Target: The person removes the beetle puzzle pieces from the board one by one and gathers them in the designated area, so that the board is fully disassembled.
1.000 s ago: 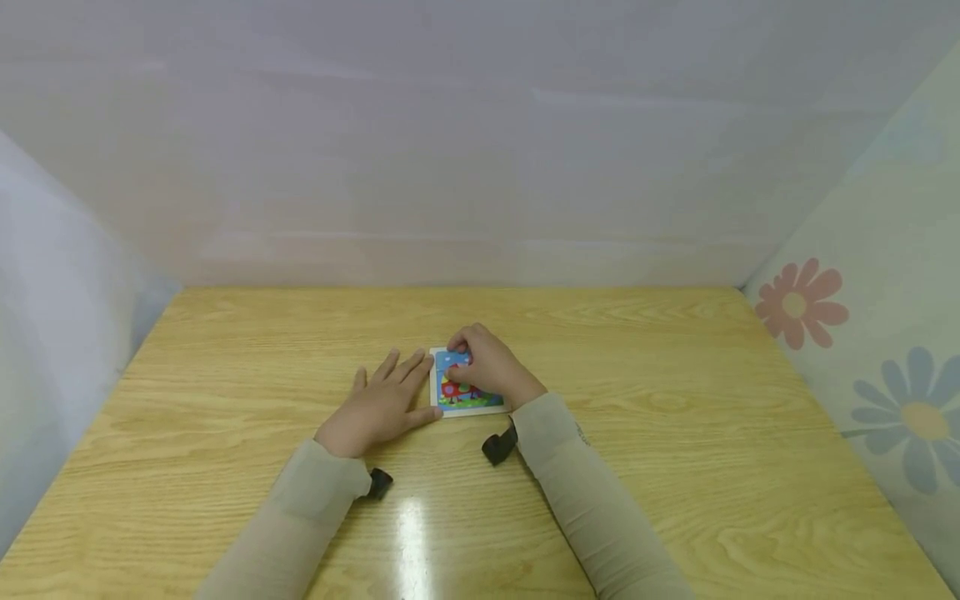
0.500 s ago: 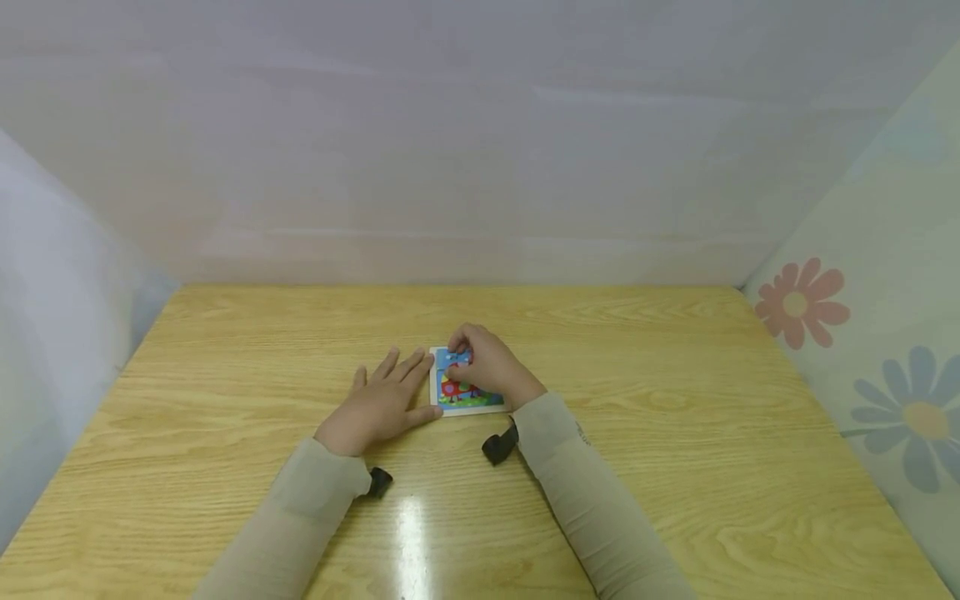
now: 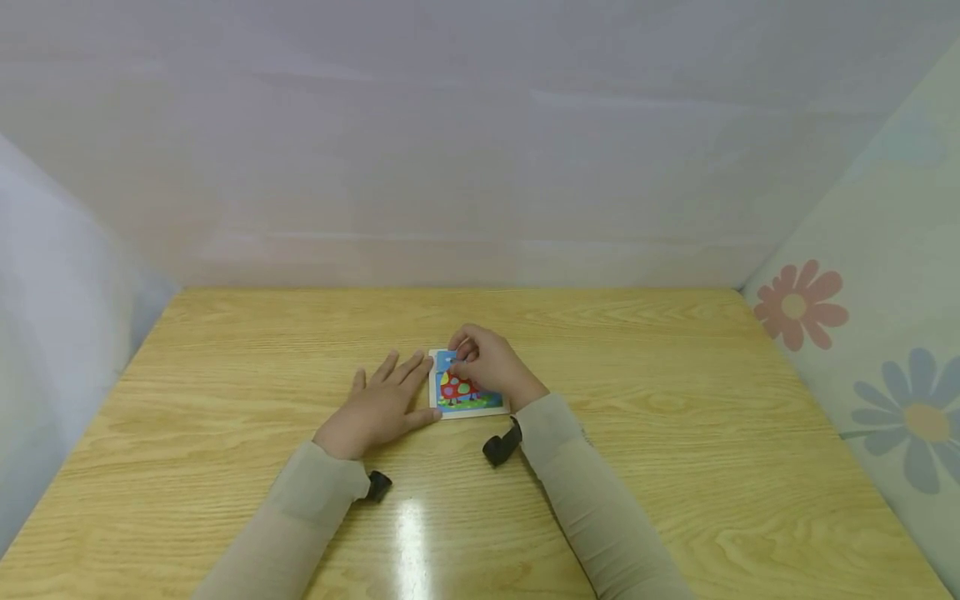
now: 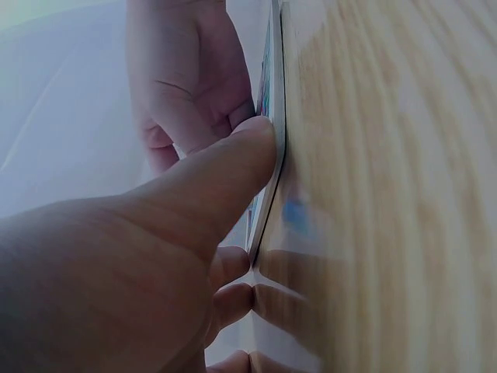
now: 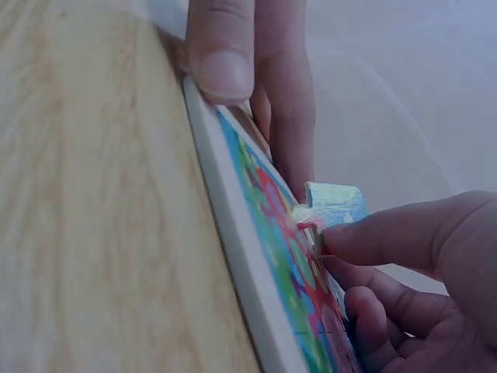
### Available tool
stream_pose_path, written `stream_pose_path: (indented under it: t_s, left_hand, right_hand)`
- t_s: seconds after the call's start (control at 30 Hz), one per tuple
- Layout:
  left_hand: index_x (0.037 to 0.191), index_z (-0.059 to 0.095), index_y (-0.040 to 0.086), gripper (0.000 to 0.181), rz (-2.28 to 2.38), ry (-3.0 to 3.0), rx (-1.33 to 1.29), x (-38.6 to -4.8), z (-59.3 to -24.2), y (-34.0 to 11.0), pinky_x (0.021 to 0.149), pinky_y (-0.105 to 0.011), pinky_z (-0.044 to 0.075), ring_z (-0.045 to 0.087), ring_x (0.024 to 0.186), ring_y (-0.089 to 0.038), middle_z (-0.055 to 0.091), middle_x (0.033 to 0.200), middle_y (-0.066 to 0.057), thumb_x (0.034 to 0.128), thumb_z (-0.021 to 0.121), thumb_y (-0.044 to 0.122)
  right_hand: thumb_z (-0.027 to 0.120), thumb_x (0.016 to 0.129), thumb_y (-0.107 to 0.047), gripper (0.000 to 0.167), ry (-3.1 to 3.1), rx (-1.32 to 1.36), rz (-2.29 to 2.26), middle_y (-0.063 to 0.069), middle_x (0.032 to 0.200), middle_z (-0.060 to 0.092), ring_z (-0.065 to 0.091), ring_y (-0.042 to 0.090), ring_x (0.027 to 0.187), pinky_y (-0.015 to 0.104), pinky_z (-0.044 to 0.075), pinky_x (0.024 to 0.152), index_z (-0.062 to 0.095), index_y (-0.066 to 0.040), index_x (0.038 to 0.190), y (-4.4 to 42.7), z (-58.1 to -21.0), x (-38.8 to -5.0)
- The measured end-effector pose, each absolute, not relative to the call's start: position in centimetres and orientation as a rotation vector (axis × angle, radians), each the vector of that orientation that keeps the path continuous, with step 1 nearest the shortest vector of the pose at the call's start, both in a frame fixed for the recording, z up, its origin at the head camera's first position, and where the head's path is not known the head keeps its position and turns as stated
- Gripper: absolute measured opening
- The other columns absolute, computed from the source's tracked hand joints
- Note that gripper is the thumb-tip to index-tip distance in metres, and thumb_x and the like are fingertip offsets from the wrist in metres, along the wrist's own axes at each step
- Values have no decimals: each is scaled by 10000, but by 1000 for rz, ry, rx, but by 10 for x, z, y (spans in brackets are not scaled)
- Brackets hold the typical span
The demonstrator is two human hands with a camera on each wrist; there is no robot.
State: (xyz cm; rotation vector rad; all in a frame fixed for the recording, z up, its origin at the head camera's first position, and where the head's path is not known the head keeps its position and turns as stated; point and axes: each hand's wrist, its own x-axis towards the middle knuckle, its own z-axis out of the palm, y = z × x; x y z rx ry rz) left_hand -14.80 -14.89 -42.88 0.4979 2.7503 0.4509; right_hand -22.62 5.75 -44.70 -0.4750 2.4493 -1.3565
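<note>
A small square jigsaw puzzle (image 3: 459, 392) with a white border lies on the table, its picture red, blue and green with spots. My left hand (image 3: 375, 417) rests at its left side with fingers spread, the thumb on the lower left corner of the border. Over the upper right part of the puzzle, my right hand (image 3: 497, 368) pinches a puzzle piece (image 5: 340, 203) between thumb and fingers. The right wrist view shows this shiny light-blue piece tilted up from the board. My right hand covers the puzzle's upper right area in the head view.
The wooden table (image 3: 675, 467) surrounds the puzzle. A pale cloth wall (image 3: 480, 167) rises behind the far edge, and a flower-printed sheet (image 3: 900, 292) stands at the right. Black wrist cameras sit under both sleeves.
My right thumb has shifted slightly up and right, and more of the red spotted picture shows below it. The left hand and the board have stayed in place.
</note>
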Motion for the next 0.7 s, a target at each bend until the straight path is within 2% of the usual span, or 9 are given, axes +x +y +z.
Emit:
stream_pose_path:
  t_s: [0.13, 0.37, 0.57, 0.7]
  left_hand:
    - [1633, 193, 107, 857, 452, 2755, 500, -148, -429, -148, 1101, -790, 53, 44, 1533, -449, 146, 1695, -96, 1001, 547, 564]
    - [1634, 188, 108, 861, 433, 2760, 489, -149, -429, -149, 1102, -790, 56, 43, 1532, -450, 138, 1696, -96, 999, 554, 561]
    - [1634, 196, 117, 861, 432, 2770, 477, -150, -430, -148, 1106, -787, 61, 56, 1531, -451, 146, 1694, -97, 996, 553, 571]
    - [1635, 192, 118, 867, 441, 2765, 479, -149, -431, -148, 1107, -785, 53, 49, 1533, -447, 144, 1696, -93, 993, 550, 580]
  right_hand:
    - [701, 958, -101, 125, 2424, -430, -1404, 39, 987, 660, 606, 187, 854, 278, 526, 681, 662, -147, 1068, 59, -448, -226]
    - [662, 985, -119, 134, 2371, -386, -1518, 59, 1016, 665, 638, 203, 860, 298, 559, 662, 666, -136, 1117, 65, -441, -227]
    - [639, 998, -96, 159, 2312, -379, -1643, 96, 1054, 653, 674, 224, 920, 338, 583, 810, 668, -98, 1155, 76, -434, -229]
    - [635, 990, -48, 173, 2226, -328, -1768, 130, 1066, 628, 678, 241, 931, 344, 592, 850, 665, -42, 1161, 86, -434, -232]
